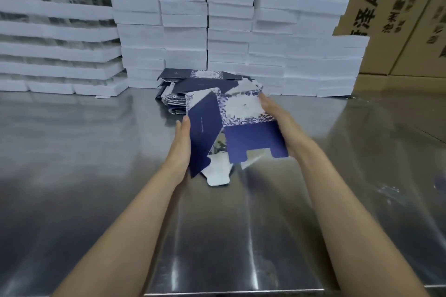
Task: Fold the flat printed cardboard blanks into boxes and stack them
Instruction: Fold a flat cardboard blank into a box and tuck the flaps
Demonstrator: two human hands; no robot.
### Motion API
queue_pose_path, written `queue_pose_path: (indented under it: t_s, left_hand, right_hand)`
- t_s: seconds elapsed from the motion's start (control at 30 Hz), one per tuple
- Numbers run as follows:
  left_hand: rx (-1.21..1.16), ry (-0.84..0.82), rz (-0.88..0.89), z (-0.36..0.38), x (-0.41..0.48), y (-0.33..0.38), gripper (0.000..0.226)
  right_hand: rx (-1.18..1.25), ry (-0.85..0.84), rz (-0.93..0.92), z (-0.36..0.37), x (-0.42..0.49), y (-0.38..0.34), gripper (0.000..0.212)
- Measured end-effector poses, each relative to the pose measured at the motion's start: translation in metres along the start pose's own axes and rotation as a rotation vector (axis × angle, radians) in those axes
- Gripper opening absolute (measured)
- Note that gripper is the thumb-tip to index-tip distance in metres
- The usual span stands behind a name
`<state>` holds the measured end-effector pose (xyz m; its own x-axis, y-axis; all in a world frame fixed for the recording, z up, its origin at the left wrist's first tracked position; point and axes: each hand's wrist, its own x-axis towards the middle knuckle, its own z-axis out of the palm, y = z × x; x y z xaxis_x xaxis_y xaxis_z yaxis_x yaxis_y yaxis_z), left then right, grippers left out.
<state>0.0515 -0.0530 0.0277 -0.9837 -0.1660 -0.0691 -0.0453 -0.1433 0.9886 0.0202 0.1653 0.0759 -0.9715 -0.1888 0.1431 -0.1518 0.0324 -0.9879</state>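
Subject: one printed blank [231,123], part-opened, held just above the steel table [96,152] at centre, directly in front of the pile of flat blanks [193,87].

Condition: the navy side panel [202,132] stands raised at an angle. The floral face lies uppermost, and the navy bottom flap [255,142] and a white tab [217,173] hang loose toward me. The frame is motion-blurred, so the crease lines are not legible.

Hands: well apart, one at each side of the blank. The left hand [181,142] sits against the outside of the navy panel. Its fingers are hidden behind the card, so I cannot tell whether they curl round it. The right hand [272,116] lies with straight fingers along the floral face's right edge.

Handling, in my judgement: thin card, very light, and stiff only along its scored panels. It will crease or tear at the tabs if forced. The printed surface is probably slick. I would hold it at the panel edges beside the folds, never by the loose flaps.

Clearance: bare steel lies to both sides and toward me, with the near table edge low in view. The far side is closed off by stacked white boxes [229,31], with brown cartons [398,19] behind them.
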Motion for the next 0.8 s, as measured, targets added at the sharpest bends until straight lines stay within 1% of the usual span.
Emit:
queue_pose_path:
  t_s: [0.03,0.07,0.1,0.13,0.17,0.2,0.23,0.27,0.37,0.43,0.47,0.5,0.57,0.6,0.63,0.67,0.7,0.73,0.77,0.8]
  left_hand:
    - [-0.148,-0.044,-0.030,0.002,-0.003,0.003,0.064]
    - [-0.258,-0.094,-0.056,0.005,-0.004,0.006,0.062]
    - [-0.325,-0.154,-0.068,0.006,-0.003,0.008,0.066]
    - [-0.379,-0.211,-0.073,0.007,-0.002,0.007,0.072]
    - [-0.433,-0.277,-0.083,0.007,-0.001,0.006,0.076]
    - [-0.480,-0.326,-0.090,0.004,0.000,0.006,0.078]
    - [-0.512,-0.342,-0.095,0.001,0.003,0.005,0.078]
    - [-0.528,-0.350,-0.093,-0.002,0.004,0.004,0.074]
    - [-0.453,-0.349,-0.136,-0.010,0.009,0.000,0.050]
    - [-0.404,-0.351,-0.190,-0.011,0.010,-0.003,0.054]
    - [-0.404,-0.355,-0.205,-0.012,0.011,-0.004,0.053]
    - [-0.406,-0.347,-0.208,-0.013,0.010,-0.003,0.050]
    - [-0.414,-0.318,-0.197,-0.016,0.007,0.000,0.049]
    - [-0.429,-0.305,-0.186,-0.019,0.006,0.003,0.050]
    - [-0.454,-0.296,-0.166,-0.021,0.006,0.005,0.050]
    - [-0.475,-0.291,-0.134,-0.023,0.005,0.007,0.049]
    - [-0.502,-0.286,-0.096,-0.023,0.004,0.011,0.046]
    - [-0.537,-0.289,-0.065,-0.022,0.003,0.015,0.045]
    - [-0.569,-0.294,-0.045,-0.022,0.003,0.020,0.055]
    - [-0.589,-0.293,-0.028,-0.021,0.004,0.023,0.072]
  right_hand:
    - [0.103,-0.034,-0.003,0.005,0.003,0.001,0.052]
    - [0.127,-0.058,-0.017,0.011,0.007,0.002,0.059]
    - [0.032,-0.079,-0.048,0.019,0.009,0.004,0.062]
    - [-0.178,-0.096,-0.104,0.026,0.008,0.007,0.063]
    - [-0.432,-0.109,-0.187,0.032,0.008,0.011,0.061]
    - [-0.631,-0.119,-0.265,0.035,0.008,0.017,0.058]
    - [-0.739,-0.148,-0.302,0.037,0.007,0.023,0.055]
    - [-0.786,-0.193,-0.297,0.039,0.006,0.029,0.055]
    - [-0.895,-0.304,-0.243,0.040,0.006,0.051,0.054]
    - [-0.919,-0.332,-0.225,0.038,0.007,0.058,0.051]
    - [-0.890,-0.315,-0.230,0.036,0.008,0.059,0.050]
    - [-0.850,-0.255,-0.254,0.033,0.010,0.059,0.048]
    - [-0.802,-0.016,-0.307,0.023,0.015,0.056,0.044]
    - [-0.796,0.103,-0.306,0.017,0.017,0.054,0.044]
    - [-0.768,0.181,-0.287,0.010,0.017,0.052,0.045]
    - [-0.676,0.209,-0.259,0.005,0.016,0.051,0.047]
    - [-0.504,0.191,-0.222,0.003,0.014,0.050,0.048]
    - [-0.276,0.152,-0.176,0.002,0.012,0.049,0.049]
    - [-0.068,0.110,-0.124,0.003,0.010,0.048,0.050]
    - [0.089,0.080,-0.087,0.004,0.009,0.048,0.050]
